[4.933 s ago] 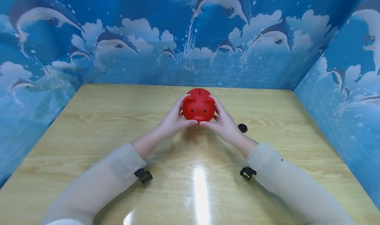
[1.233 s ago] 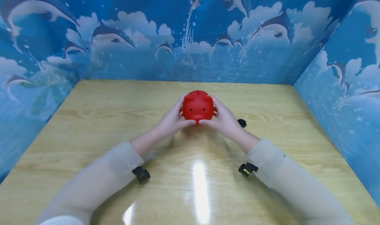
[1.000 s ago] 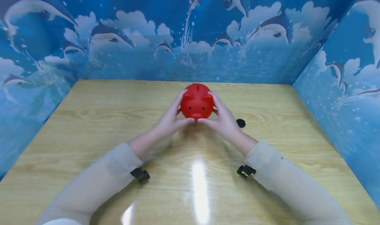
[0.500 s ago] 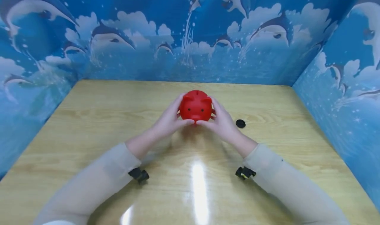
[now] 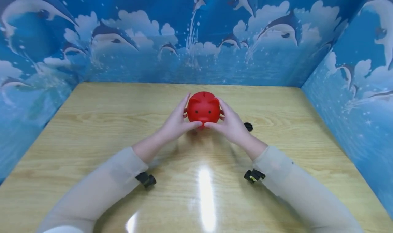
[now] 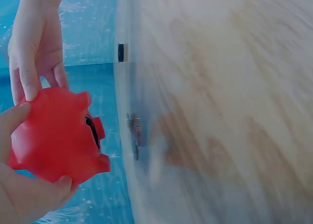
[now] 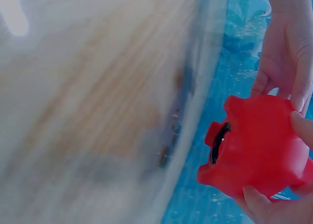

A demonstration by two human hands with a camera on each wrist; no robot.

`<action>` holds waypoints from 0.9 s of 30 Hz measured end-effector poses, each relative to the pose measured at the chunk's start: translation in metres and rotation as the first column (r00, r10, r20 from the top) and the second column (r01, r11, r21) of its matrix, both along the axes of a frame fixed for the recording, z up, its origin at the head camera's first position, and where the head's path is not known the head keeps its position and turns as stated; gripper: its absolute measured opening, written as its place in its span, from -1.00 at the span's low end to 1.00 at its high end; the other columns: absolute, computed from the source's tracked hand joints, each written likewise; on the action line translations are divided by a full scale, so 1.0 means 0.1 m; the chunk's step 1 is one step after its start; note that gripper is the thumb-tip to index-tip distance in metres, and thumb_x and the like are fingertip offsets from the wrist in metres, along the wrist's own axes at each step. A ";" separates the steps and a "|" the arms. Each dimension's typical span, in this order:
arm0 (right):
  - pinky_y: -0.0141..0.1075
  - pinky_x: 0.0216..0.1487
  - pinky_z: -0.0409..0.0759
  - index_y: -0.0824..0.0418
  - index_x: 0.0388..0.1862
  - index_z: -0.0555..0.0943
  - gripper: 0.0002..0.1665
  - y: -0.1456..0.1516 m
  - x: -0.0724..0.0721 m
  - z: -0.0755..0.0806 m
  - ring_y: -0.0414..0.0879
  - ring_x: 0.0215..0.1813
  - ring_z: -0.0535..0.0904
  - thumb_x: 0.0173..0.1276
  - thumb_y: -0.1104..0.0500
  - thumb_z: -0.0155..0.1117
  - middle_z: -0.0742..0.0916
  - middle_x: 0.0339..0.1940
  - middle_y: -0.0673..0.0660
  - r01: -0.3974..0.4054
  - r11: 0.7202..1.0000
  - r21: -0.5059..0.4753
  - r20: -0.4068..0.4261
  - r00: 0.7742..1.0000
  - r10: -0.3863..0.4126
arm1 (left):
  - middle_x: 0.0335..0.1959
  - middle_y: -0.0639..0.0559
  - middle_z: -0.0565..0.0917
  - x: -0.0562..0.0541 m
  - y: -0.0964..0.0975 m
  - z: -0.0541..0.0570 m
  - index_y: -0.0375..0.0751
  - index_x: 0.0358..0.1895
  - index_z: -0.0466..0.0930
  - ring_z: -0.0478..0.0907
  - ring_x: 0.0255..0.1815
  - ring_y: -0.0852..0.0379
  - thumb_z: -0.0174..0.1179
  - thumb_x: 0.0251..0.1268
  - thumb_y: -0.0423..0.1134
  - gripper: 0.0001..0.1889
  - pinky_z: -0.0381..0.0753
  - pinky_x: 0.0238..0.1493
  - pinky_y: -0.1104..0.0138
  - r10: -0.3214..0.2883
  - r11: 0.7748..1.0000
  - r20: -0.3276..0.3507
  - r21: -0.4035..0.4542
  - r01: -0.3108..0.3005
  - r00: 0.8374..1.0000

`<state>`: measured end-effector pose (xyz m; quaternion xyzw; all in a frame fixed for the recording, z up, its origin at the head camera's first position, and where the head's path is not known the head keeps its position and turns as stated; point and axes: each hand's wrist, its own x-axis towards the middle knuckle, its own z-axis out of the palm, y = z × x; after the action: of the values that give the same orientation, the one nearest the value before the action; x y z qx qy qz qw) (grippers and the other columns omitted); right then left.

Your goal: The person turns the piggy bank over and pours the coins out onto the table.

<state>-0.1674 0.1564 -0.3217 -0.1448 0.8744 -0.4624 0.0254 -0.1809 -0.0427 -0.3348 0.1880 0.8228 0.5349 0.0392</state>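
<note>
My two hands hold a red piggy bank point(image 5: 204, 107) above the table, its face and snout toward me and a slot on top. The left hand point(image 5: 178, 122) grips its left side, thumb at the snout. The right hand point(image 5: 228, 124) grips the other side, its thumb close to the left one. In the left wrist view, the piggy bank's underside shows a dark round opening point(image 6: 92, 131) between short feet. Small shiny pieces point(image 6: 136, 131) lie on the table below; their kind is too blurred to tell. A black round stopper point(image 5: 248, 126) lies by the right wrist.
The wooden table point(image 5: 107, 130) has a glossy top with bright reflections. Blue dolphin-print walls point(image 5: 196, 66) close it in at the back and sides. A small black camera is strapped to each wrist.
The piggy bank has bobbed up and down, its slot tilting toward and away from view. The left fingers now stand straighter on its side. The stopper has stayed put.
</note>
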 end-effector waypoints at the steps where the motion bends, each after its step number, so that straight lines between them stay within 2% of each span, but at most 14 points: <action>1: -0.11 0.07 0.52 0.00 0.45 0.11 0.00 0.00 0.00 0.02 -0.01 0.27 0.33 0.11 0.13 0.44 0.36 0.33 0.04 0.002 1.000 0.008 -0.018 1.000 -0.002 | 0.36 0.06 0.22 0.00 0.00 0.01 0.04 0.48 -0.07 0.25 0.26 0.04 0.39 0.03 -0.22 -0.02 0.49 0.08 0.13 -0.001 1.000 -0.013 -0.001 0.001 1.000; 4: -0.14 0.04 0.55 -0.03 0.43 0.14 -0.01 -0.02 0.02 0.08 -0.05 0.25 0.33 0.08 0.12 0.46 0.37 0.31 0.02 0.005 1.000 0.018 -0.086 0.996 -0.004 | 0.33 0.08 0.25 0.00 -0.03 0.07 0.07 0.46 -0.02 0.23 0.27 0.09 0.40 0.03 -0.20 -0.05 0.48 0.08 0.11 -0.023 1.000 -0.080 -0.005 0.023 0.997; 6: -0.14 0.03 0.55 -0.05 0.43 0.14 0.00 -0.02 0.03 0.10 -0.04 0.25 0.33 0.08 0.12 0.46 0.36 0.32 0.02 0.008 1.000 0.008 -0.096 0.995 -0.007 | 0.32 0.09 0.26 0.01 -0.05 0.11 0.09 0.45 0.02 0.22 0.27 0.10 0.40 0.03 -0.18 -0.08 0.46 0.08 0.09 -0.034 0.999 -0.111 -0.017 0.032 0.993; 12: -0.14 0.07 0.52 0.00 0.49 0.04 0.06 -0.02 0.04 0.08 0.05 0.26 0.34 0.11 0.06 0.43 0.31 0.38 0.04 0.019 1.000 -0.015 0.038 0.999 -0.019 | 0.31 0.02 0.24 -0.01 -0.07 0.11 -0.02 0.44 0.04 0.24 0.26 0.05 0.38 0.05 -0.27 -0.11 0.53 0.03 0.16 -0.086 0.996 -0.064 0.004 0.086 0.994; 14: -0.15 0.08 0.52 0.00 0.49 0.02 0.07 -0.01 0.05 0.06 0.03 0.29 0.31 0.11 0.08 0.44 0.25 0.42 0.03 0.019 1.000 -0.010 0.014 1.000 -0.019 | 0.34 0.00 0.20 0.00 -0.07 0.09 -0.03 0.43 0.05 0.22 0.29 0.04 0.38 0.03 -0.29 -0.11 0.53 0.04 0.17 -0.082 0.996 -0.079 0.014 0.084 0.993; 18: -0.13 0.08 0.52 0.03 0.48 0.05 0.04 0.00 0.05 0.03 0.00 0.30 0.29 0.11 0.13 0.43 0.27 0.40 0.03 -0.010 1.000 -0.008 -0.042 0.999 0.010 | 0.34 0.01 0.19 0.02 -0.06 0.07 -0.01 0.43 0.06 0.22 0.29 0.04 0.39 0.03 -0.28 -0.11 0.53 0.03 0.18 -0.072 0.997 -0.085 0.019 0.074 0.994; 22: -0.06 0.10 0.50 0.04 0.47 0.05 0.01 -0.01 0.02 0.00 0.00 0.28 0.30 0.14 0.09 0.41 0.33 0.35 0.05 -0.035 0.999 -0.003 -0.004 0.999 0.035 | 0.31 0.04 0.23 0.02 -0.06 0.05 0.03 0.43 0.04 0.23 0.26 0.07 0.38 0.04 -0.26 -0.11 0.55 0.01 0.20 -0.061 0.998 -0.032 -0.004 0.061 0.998; 25: -0.07 0.11 0.49 0.02 0.48 0.04 0.03 -0.02 0.04 -0.02 -0.02 0.30 0.28 0.14 0.09 0.41 0.30 0.38 0.04 -0.029 1.000 -0.001 -0.023 0.999 0.029 | 0.34 0.04 0.19 0.03 -0.07 0.05 0.04 0.44 0.03 0.21 0.28 0.08 0.38 0.04 -0.26 -0.10 0.53 0.04 0.20 -0.052 0.999 -0.052 -0.014 0.051 0.997; 27: -0.10 0.10 0.50 0.04 0.48 0.03 0.05 -0.02 0.05 -0.01 0.00 0.33 0.26 0.12 0.11 0.43 0.23 0.43 0.05 -0.020 1.000 0.018 -0.085 0.996 0.021 | 0.39 0.01 0.12 0.03 -0.07 0.05 0.01 0.44 0.04 0.17 0.32 0.04 0.38 0.04 -0.29 -0.10 0.50 0.07 0.17 -0.057 0.998 -0.088 0.005 0.058 0.995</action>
<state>-0.1624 0.1544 -0.3230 -0.1730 0.8770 -0.4483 -0.0057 -0.1774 -0.0498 -0.3294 0.2348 0.8159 0.5281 0.0177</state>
